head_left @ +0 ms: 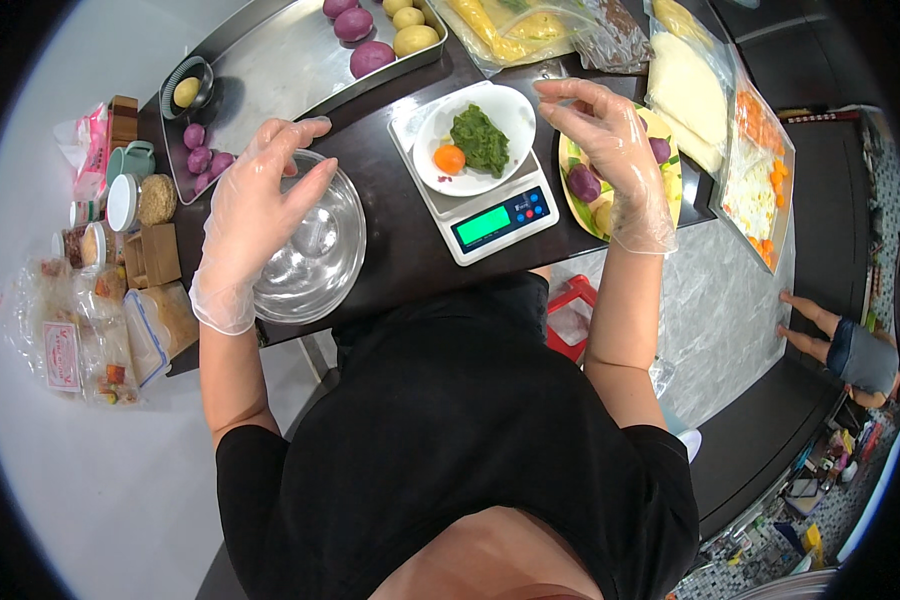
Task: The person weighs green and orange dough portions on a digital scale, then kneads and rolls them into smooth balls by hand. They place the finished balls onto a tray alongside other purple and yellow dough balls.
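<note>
Plate (522, 128) between left and right fingers (576, 93)

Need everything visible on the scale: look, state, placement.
The scale has a pale, plastic-looking body, a metal-looking platform and a dark blue panel with a lit green display and small coloured buttons. It stands on the dark table, slightly angled, panel toward the person. A white plate with a green mass and an orange ball hides much of its platform. Neither the left hand nor right hand touches it.
</note>
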`<state>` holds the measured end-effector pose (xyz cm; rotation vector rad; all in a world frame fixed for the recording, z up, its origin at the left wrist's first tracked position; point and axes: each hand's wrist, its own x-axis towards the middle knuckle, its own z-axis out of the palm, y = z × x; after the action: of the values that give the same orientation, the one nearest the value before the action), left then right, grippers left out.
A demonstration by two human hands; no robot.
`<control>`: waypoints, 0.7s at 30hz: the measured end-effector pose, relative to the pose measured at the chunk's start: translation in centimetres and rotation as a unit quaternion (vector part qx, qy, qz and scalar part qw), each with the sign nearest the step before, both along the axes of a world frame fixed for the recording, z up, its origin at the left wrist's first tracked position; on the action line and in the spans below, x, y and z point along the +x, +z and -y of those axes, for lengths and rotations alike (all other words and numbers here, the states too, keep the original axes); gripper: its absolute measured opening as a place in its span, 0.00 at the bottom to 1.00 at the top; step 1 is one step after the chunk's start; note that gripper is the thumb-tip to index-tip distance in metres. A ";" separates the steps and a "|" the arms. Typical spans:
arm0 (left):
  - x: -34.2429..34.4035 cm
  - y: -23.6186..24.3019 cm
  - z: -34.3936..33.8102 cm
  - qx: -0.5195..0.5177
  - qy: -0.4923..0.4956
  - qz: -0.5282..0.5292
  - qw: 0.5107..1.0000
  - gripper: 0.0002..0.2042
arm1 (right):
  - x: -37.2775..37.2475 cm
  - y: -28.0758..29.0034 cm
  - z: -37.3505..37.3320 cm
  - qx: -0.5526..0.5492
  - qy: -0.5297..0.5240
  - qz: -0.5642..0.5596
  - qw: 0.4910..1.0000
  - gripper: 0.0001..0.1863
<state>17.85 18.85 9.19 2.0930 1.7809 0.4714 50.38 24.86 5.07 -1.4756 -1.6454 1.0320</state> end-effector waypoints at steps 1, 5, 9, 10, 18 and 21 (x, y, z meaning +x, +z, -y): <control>0.0 0.0 0.0 -0.002 0.001 0.001 1.000 0.18 | 0.0 -0.1 -0.1 0.005 0.004 0.002 1.000 0.17; -0.1 -0.3 -0.4 -0.002 -0.008 0.001 1.000 0.19 | 0.0 -0.2 -0.9 0.008 -0.003 0.036 0.999 0.17; 0.4 0.3 -2.4 0.005 -0.046 0.000 0.999 0.18 | 1.2 -4.3 -5.9 0.123 -0.093 0.062 0.986 0.16; 0.6 0.4 -3.4 0.023 -0.071 -0.004 0.997 0.17 | 1.1 -4.6 -7.1 0.145 -0.100 0.093 0.980 0.16; 4.9 -1.3 -16.4 0.085 -0.192 -0.033 0.977 0.17 | -0.5 -10.7 -17.6 0.245 -0.009 0.318 0.916 0.19; 6.9 -4.8 -22.1 0.080 -0.202 -0.052 0.975 0.18 | -1.1 -11.4 -20.0 0.264 -0.011 0.283 0.922 0.20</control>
<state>24.78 40.92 4.37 2.5527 1.3479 0.4080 49.25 44.86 -6.36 -1.4721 -2.0786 0.0926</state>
